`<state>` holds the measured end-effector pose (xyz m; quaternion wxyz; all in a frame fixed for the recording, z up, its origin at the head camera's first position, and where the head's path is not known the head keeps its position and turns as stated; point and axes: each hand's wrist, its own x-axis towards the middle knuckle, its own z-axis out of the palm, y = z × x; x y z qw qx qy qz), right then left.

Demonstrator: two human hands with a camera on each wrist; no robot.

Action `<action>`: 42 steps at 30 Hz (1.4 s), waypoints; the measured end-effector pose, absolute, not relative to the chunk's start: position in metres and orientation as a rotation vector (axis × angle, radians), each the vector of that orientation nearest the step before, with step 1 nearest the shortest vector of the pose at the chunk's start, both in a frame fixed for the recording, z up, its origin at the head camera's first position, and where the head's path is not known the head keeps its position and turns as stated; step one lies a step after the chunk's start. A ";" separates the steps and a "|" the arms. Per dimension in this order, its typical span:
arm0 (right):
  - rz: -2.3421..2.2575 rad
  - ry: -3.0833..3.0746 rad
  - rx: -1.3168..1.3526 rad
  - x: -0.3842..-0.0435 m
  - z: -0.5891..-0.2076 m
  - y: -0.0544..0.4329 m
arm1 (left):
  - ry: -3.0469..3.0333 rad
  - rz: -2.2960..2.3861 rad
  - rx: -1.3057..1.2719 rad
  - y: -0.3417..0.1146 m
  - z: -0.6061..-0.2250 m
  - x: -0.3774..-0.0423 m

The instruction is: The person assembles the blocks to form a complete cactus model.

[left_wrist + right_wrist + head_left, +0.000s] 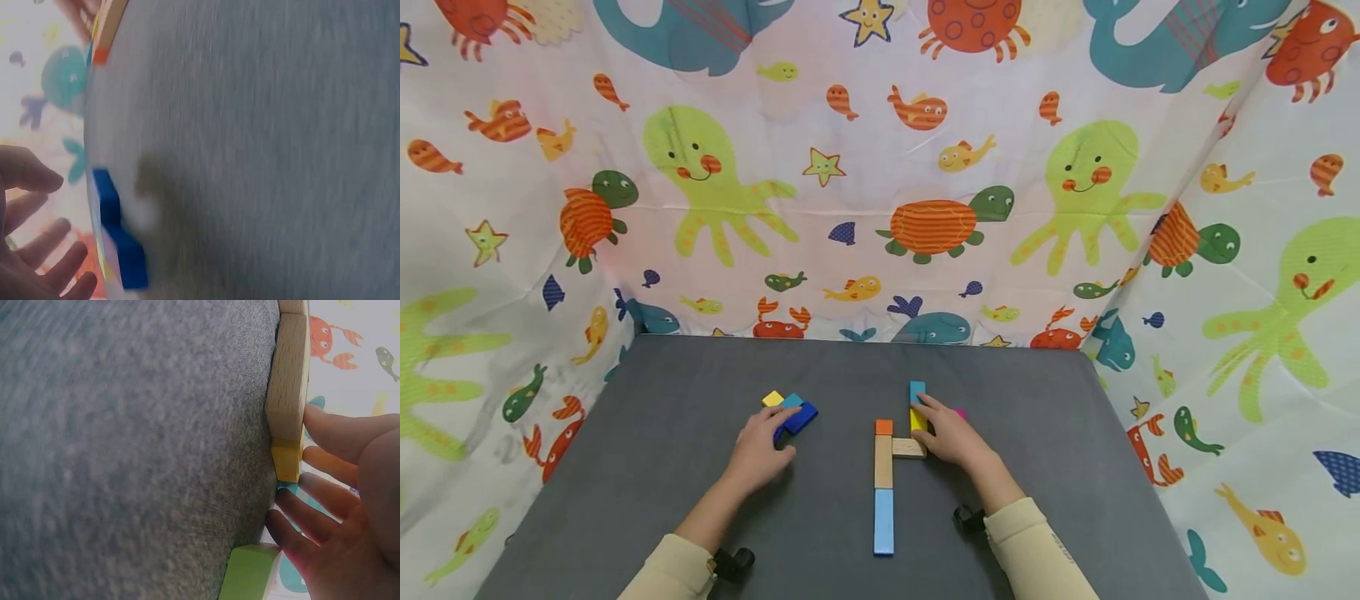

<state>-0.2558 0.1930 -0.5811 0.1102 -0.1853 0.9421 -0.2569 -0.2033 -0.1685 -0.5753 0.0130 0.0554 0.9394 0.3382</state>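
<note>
In the head view, my left hand (pixel 762 450) reaches over a small group of blocks, its fingers extended above a dark blue block (pixel 802 417). A teal block (pixel 792 401) and a yellow block (pixel 772 399) lie beside that one. The left wrist view shows these fingers spread, apart from the blue blocks (pixel 129 257). My right hand (pixel 952 432) touches a standing line of blocks, a teal block (pixel 917 388) and a yellow block (pixel 918 422). In the right wrist view its fingers lie straight along them, with the thumb at the end of a wooden block (pixel 287 381).
Left of the right hand, an orange block (pixel 883 427), a plain wooden block (pixel 883 462) and a light blue block (pixel 883 523) form a column on the grey table (pixel 700 367). A green block (pixel 250 572) lies near the right fingers. A patterned curtain (pixel 820 200) surrounds the table.
</note>
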 end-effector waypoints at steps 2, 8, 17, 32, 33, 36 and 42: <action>-0.739 2.776 -0.552 -0.256 -0.581 0.193 | 2.914 1.054 0.109 -0.178 -0.576 -0.206; -0.753 2.775 -0.530 -0.257 -0.583 0.192 | 2.884 1.065 0.044 -0.199 -0.586 -0.212; -0.762 2.776 -0.524 -0.256 -0.587 0.192 | 2.800 1.105 0.147 -0.206 -0.599 -0.213; -0.769 2.769 -0.497 -0.253 -0.581 0.193 | 2.738 1.026 0.174 -0.212 -0.590 -0.219; -0.770 2.766 -0.496 -0.253 -0.580 0.193 | 2.736 1.023 0.165 -0.212 -0.589 -0.219; -0.767 2.764 -0.505 -0.253 -0.580 0.193 | 2.726 1.021 0.135 -0.211 -0.586 -0.218; -0.761 2.764 -0.518 -0.252 -0.584 0.193 | 2.720 1.003 0.152 -0.204 -0.576 -0.216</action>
